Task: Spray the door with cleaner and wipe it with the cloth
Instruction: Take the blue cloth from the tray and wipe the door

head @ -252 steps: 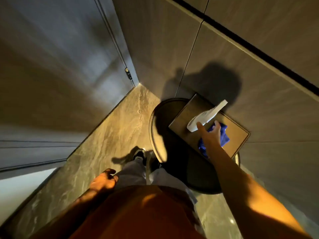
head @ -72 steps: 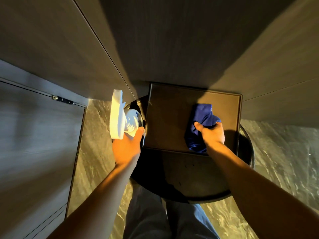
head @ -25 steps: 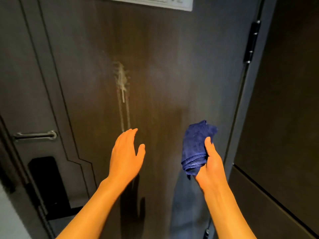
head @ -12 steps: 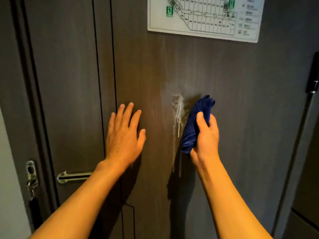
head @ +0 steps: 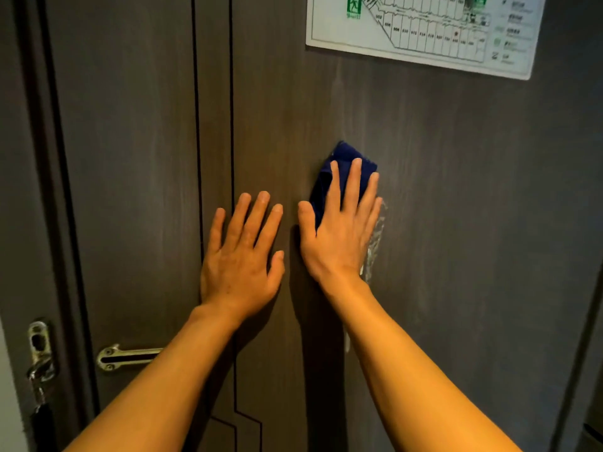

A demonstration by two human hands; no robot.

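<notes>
The dark wood-grain door [head: 456, 190] fills the view. My right hand [head: 342, 230] lies flat on it and presses the folded blue cloth [head: 346, 158] against the wood; the cloth's top edge pokes out above my fingers. A streak of white cleaner foam [head: 375, 243] runs down the door just right of that hand. My left hand [head: 243, 256] rests flat on the door beside it, fingers spread, holding nothing. The spray bottle is out of view.
A white evacuation plan sign [head: 424, 31] is fixed to the door at the upper right. A metal swing-bar latch [head: 129, 355] and its catch on the frame [head: 40, 350] sit at the lower left. Black inlay lines [head: 231, 93] run vertically down the door.
My right hand has gone from gripping the cloth beside the foam streak to lying flat with the cloth pressed over it. My left hand stays flat on the door. The view moved closer.
</notes>
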